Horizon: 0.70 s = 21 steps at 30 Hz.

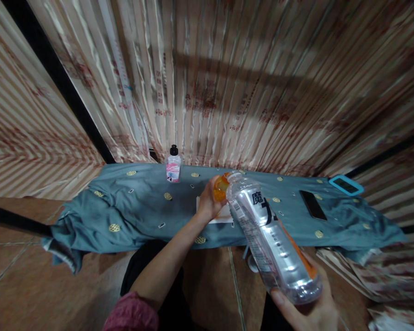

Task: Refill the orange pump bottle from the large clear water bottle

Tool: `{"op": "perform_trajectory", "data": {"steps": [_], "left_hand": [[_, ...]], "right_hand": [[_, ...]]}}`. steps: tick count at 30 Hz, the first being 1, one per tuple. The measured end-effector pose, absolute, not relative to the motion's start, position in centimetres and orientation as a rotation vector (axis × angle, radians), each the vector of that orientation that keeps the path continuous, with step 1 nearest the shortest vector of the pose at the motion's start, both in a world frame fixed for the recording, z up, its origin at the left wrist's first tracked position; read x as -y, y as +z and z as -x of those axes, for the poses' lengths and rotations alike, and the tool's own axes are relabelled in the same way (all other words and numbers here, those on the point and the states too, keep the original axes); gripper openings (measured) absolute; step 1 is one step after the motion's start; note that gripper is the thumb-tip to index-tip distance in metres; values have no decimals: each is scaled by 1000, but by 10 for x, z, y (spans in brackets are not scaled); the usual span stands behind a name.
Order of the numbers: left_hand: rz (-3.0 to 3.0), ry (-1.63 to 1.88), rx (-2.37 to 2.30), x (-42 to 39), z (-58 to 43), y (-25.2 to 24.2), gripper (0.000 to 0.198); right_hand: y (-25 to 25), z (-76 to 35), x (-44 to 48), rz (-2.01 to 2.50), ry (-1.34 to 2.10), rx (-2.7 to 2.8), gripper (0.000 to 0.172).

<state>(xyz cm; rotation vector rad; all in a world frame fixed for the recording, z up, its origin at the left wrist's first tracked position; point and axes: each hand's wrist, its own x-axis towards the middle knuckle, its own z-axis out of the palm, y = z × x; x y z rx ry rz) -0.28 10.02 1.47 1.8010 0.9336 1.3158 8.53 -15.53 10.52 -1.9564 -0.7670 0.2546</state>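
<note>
A large clear plastic bottle [253, 225] with a silver and orange label slants across the front of the view. Its mouth points up and to the left, toward the bench. My right hand [307, 308] grips the bottle near its base. At the mouth end, my left hand [209, 200] is closed around a translucent orange cap [221, 187]. The cap is right beside the bottle's neck; whether the two touch is unclear. Under my left hand, partly hidden, lies a flat white item [222, 217] on the cloth.
A patterned blue-green cloth [141, 207] covers the bench. On it stand a pink-labelled bottle with a black top [173, 166] at the left, a black phone [313, 205] and a blue-framed object [346, 185] at the right. Pleated curtains [210, 92] hang behind.
</note>
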Motion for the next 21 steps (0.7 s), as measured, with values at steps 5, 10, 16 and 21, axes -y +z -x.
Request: {"op": "perform_trajectory", "data": {"steps": [5,10,16,21], "left_hand": [[-1783,1348,-929,-101,0,13,69],[-1798,1325,-938,-101,1,15,67],[-1815,1326,-948,-101,2,15,70],[-1811,1319,-940,-103,1,13,68]], "right_hand": [[103,-85,154,1933,246,792,80],[105,-82,153,1903,260,763,78],[110,-77,150,1882,314,665,80],[105,-75,150,1843,316,649,80]]}}
